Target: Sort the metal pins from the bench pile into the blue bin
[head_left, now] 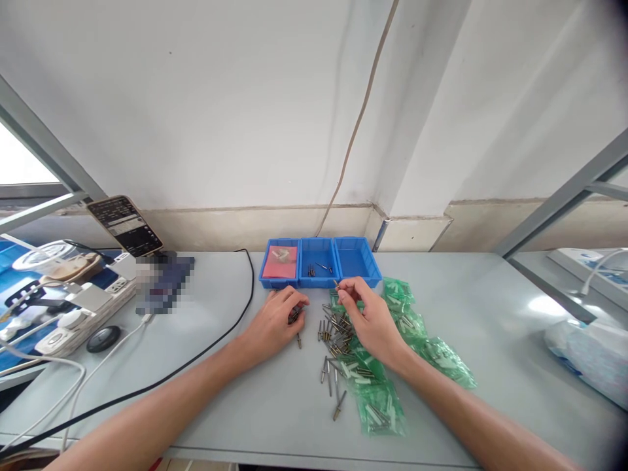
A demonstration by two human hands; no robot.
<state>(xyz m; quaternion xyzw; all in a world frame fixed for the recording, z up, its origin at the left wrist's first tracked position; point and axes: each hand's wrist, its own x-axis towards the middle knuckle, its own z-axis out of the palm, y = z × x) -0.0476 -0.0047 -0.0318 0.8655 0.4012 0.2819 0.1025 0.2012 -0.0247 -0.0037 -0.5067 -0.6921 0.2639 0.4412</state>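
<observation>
Metal pin (336,284) — jutting from right hand (367,315); more pins (294,316) — within left hand (276,322).

Forward-down from head over desk (275,405); right corners unclear.

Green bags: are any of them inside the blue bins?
No, the green bags lie on the gray table, outside the blue bins.

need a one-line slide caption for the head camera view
Right hand, by green bags, pinches a metal pin near three blue bins; left hand holds more pins.
</observation>
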